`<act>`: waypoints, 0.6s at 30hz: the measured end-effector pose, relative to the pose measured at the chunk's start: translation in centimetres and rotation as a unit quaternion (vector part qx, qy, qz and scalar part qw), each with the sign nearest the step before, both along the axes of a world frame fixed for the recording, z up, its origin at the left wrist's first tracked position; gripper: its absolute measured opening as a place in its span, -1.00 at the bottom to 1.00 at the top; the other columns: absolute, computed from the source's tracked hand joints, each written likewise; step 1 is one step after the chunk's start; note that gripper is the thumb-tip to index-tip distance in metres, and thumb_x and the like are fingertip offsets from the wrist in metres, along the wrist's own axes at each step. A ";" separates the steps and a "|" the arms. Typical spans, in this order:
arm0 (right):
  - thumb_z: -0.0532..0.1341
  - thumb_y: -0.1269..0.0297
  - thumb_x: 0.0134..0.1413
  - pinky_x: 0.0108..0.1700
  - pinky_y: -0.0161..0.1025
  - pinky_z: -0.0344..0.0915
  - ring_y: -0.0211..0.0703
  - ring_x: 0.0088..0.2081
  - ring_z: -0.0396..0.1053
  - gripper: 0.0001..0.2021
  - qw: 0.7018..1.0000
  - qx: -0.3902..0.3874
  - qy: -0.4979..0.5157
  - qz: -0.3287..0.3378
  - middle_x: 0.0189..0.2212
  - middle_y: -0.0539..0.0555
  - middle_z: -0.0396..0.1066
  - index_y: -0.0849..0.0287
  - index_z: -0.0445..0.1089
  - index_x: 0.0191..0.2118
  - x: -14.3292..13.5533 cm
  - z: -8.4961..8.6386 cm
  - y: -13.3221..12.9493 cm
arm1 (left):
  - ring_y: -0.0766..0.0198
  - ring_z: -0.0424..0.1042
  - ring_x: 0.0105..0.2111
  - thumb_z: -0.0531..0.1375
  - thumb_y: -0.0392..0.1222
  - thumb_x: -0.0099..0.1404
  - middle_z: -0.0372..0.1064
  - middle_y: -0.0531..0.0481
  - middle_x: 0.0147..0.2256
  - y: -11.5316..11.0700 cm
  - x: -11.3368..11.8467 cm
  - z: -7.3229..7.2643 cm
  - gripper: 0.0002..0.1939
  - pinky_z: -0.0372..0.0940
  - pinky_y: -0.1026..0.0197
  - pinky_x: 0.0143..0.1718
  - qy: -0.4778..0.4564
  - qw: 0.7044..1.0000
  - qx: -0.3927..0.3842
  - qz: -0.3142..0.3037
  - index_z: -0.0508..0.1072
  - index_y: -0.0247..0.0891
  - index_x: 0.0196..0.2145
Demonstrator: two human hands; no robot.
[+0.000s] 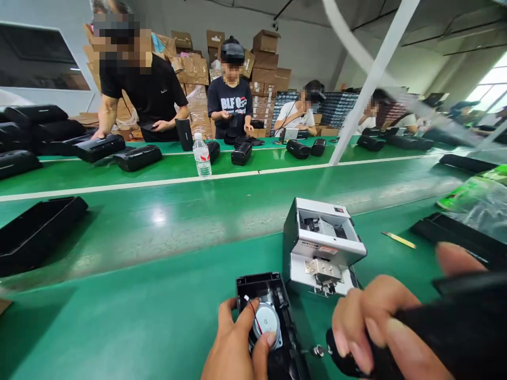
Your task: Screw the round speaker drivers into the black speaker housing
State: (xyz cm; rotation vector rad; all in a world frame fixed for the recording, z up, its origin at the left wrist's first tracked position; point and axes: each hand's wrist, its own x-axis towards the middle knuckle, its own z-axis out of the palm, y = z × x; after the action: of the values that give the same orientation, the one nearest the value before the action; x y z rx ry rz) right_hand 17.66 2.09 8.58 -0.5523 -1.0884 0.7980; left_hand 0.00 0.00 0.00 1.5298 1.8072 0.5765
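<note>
Head view. Left hand lies over a long black plastic housing with a round silver metal speaker in it. Thumb and forefinger clamp down at the speaker's rim, probably to keep it seated and square. A thin red-and-black wire with a white plug lies up over the speaker, its loose end beside the forefinger.

Right hand is closed around a blurred black tool; its exact kind cannot be told. A small shiny metal tip points toward the housing's side, seemingly angled so the tool comes in clear of the left fingers. The hands are apart, housing edge between them.

White-and-black boxy metal machine stands on the green bench just beyond the housing, front toward the worker, presumably for easy reach. A slim yellow-handled tool lies right of it.
</note>
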 end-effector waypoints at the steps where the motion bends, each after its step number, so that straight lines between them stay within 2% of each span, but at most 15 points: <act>1: 0.39 0.27 0.42 -0.65 -0.22 0.43 -0.19 -0.68 0.32 -0.29 1.000 0.010 -0.003 0.011 -0.52 -0.14 0.39 -0.37 0.07 0.47 -0.5 -0.5 -0.4 | -0.04 0.60 0.17 0.09 -0.18 0.44 0.18 -0.33 0.41 0.0 0.0 0.3 -0.45 0.50 -0.03 0.20 -0.003 1.000 -0.010 0.001 0.49 -0.15 0.33; 3: 0.41 0.23 0.41 -0.62 -0.22 0.41 -0.19 -0.65 0.33 -0.20 1.000 -0.009 -0.006 0.006 -0.51 -0.15 0.39 -0.46 -0.04 0.50 -1.6 -1.4 -0.9 | -0.02 0.61 0.15 0.09 -0.21 0.43 0.18 -0.31 0.42 0.0 0.1 0.7 -0.45 0.49 -0.04 0.21 -0.005 1.000 -0.025 0.001 0.49 -0.12 0.33; 5: 0.42 0.17 0.40 -0.59 -0.22 0.35 -0.19 -0.63 0.31 -0.15 0.998 -0.058 0.001 -0.021 -0.52 -0.16 0.36 -0.44 -0.10 0.53 -2.7 -2.2 -1.2 | 0.03 0.63 0.11 0.09 -0.24 0.42 0.22 -0.27 0.40 0.1 0.1 1.0 -0.45 0.49 0.03 0.21 -0.009 0.999 -0.031 -0.001 0.50 -0.10 0.31; 8: 0.38 0.12 0.45 -0.48 -0.19 0.32 -0.16 -0.56 0.30 -0.26 0.993 -0.108 -0.001 -0.043 -0.52 -0.15 0.31 -0.35 -0.04 0.51 -3.9 -2.6 -1.4 | 0.06 0.64 0.07 0.11 -0.25 0.41 0.23 -0.26 0.39 0.2 0.1 1.5 -0.45 0.47 0.03 0.23 -0.014 0.999 -0.037 -0.003 0.52 -0.11 0.30; 12: 0.33 0.15 0.49 -0.41 -0.17 0.27 -0.18 -0.52 0.24 -0.38 0.992 -0.118 0.001 -0.036 -0.48 -0.16 0.27 -0.27 0.05 0.47 -4.5 -2.7 -1.5 | 0.00 0.62 0.09 0.09 -0.25 0.42 0.15 -0.30 0.42 0.3 0.0 2.4 -0.43 0.47 -0.08 0.24 -0.030 0.998 -0.058 -0.015 0.47 -0.11 0.34; 18: 0.38 0.10 0.44 -0.41 -0.20 0.28 -0.20 -0.52 0.26 -0.19 0.992 -0.122 0.016 -0.022 -0.47 -0.18 0.31 -0.32 -0.14 0.54 -4.7 -3.5 -1.2 | -0.09 0.60 0.13 0.09 -0.22 0.42 0.12 -0.35 0.42 0.4 -0.1 3.0 -0.43 0.45 -0.20 0.26 -0.034 0.997 -0.071 -0.027 0.46 -0.12 0.35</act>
State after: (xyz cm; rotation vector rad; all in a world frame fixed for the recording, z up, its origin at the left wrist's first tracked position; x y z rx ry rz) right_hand 12.98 0.85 5.05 -0.7642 -0.9518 0.9055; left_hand -0.09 0.39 2.97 1.4416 1.7112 0.4585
